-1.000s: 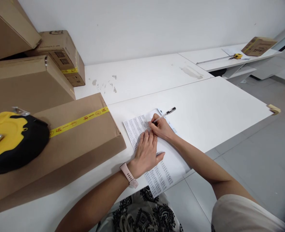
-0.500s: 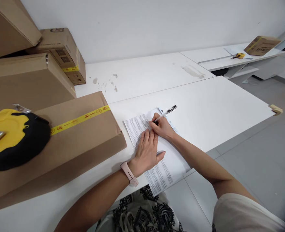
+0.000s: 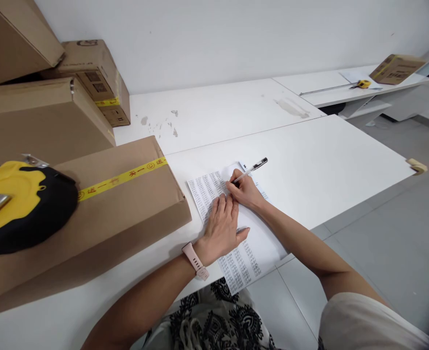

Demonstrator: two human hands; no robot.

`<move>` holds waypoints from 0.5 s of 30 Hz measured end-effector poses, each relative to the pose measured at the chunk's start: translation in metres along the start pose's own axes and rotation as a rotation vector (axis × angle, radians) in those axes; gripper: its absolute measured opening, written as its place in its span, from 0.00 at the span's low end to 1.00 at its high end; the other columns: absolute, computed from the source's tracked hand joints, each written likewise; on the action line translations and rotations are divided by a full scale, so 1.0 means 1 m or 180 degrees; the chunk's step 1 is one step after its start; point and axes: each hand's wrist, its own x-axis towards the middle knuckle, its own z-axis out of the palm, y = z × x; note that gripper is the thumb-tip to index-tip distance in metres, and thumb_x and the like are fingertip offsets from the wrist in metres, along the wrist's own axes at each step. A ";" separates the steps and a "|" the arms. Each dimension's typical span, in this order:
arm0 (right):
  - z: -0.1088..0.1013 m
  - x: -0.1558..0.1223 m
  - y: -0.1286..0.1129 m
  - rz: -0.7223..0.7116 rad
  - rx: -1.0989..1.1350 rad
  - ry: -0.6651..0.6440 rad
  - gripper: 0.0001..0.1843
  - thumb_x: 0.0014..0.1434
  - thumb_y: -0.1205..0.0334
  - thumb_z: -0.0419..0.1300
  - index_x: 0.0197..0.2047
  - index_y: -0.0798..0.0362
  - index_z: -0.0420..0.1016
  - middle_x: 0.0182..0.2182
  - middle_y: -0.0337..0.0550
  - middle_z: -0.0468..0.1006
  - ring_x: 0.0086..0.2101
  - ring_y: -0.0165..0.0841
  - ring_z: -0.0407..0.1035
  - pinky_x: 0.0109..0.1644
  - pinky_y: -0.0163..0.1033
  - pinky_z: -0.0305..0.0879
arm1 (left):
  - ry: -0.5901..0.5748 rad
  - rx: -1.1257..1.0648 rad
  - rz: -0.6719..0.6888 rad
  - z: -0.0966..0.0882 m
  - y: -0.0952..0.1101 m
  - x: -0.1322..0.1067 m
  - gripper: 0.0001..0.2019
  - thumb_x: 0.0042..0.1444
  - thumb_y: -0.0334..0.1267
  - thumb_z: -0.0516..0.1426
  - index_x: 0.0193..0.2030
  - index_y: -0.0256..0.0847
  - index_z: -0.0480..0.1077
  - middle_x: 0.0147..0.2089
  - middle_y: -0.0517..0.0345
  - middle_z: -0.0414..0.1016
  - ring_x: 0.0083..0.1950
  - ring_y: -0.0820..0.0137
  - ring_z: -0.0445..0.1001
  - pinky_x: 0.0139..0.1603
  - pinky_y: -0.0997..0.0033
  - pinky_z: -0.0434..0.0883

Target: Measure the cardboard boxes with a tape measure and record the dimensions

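My left hand (image 3: 221, 227) lies flat on a sheet of paper (image 3: 241, 265), palm down with the thumb spread out. Columns of small writing cover much of that sheet, and its lower corner hangs past the table edge. Between the fingers of my right hand (image 3: 246, 189) is a pen (image 3: 257, 166) with a clear barrel and black parts, tilted up to the right. Its tip is hidden behind my fingers, close to the written columns. Another printed sheet shows a little under my right hand.
A taped cardboard box (image 3: 134, 194) stands left of the paper, with a large yellow and black tape measure (image 3: 28, 204) on it. More boxes (image 3: 90, 78) are stacked behind. On the far table (image 3: 331, 80) are a small box (image 3: 396, 69) and a yellow tape measure (image 3: 363, 84).
The view has shifted very slightly. My left hand stays in place on the paper, and my right hand keeps the pen at nearly the same spot.
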 end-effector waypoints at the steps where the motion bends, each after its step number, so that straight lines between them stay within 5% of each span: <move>1: 0.000 0.000 0.000 -0.0002 0.0001 0.0004 0.08 0.55 0.60 0.57 0.29 0.48 0.59 0.18 0.31 0.62 0.22 0.29 0.56 0.28 0.37 0.52 | -0.0002 -0.0005 0.0000 0.000 0.000 0.000 0.41 0.64 0.57 0.53 0.69 0.17 0.55 0.70 0.24 0.60 0.72 0.41 0.57 0.72 0.44 0.53; 15: 0.001 0.000 0.005 0.0013 0.0099 0.0052 0.08 0.55 0.61 0.58 0.29 0.48 0.59 0.18 0.31 0.62 0.22 0.29 0.56 0.28 0.37 0.53 | -0.0057 0.0030 0.0017 -0.002 0.000 0.000 0.42 0.64 0.57 0.53 0.69 0.17 0.55 0.70 0.24 0.59 0.72 0.40 0.57 0.72 0.45 0.53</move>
